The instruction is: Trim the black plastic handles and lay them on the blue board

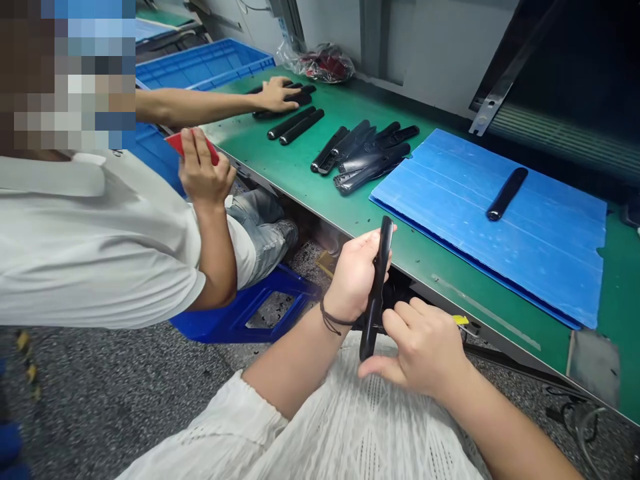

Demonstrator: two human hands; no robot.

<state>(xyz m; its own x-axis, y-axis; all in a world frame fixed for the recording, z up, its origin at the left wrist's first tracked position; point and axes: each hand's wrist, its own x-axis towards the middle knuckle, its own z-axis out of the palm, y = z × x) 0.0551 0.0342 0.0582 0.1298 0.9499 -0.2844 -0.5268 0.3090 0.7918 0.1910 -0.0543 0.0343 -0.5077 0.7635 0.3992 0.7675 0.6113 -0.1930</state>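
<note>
The left hand [353, 277] pinched the black casing [377, 287] between thumb and fingers, off the near edge of the green table [280, 167]. The right hand [430, 343] had fingers curled, contents undeterminable, thumb at the casing's near end; steady left support and light, controlled right-hand pressure were judged advisable.

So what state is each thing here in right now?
Held black piece: off the table, slightly tilted in view
Left hand: closed around that piece
Right hand: fingers curled, thumb by its lower end
Blue sheet: flat, one piece on it
Heap of black pieces: loose, overlapping
Plastic bag: crumpled, red inside
</note>
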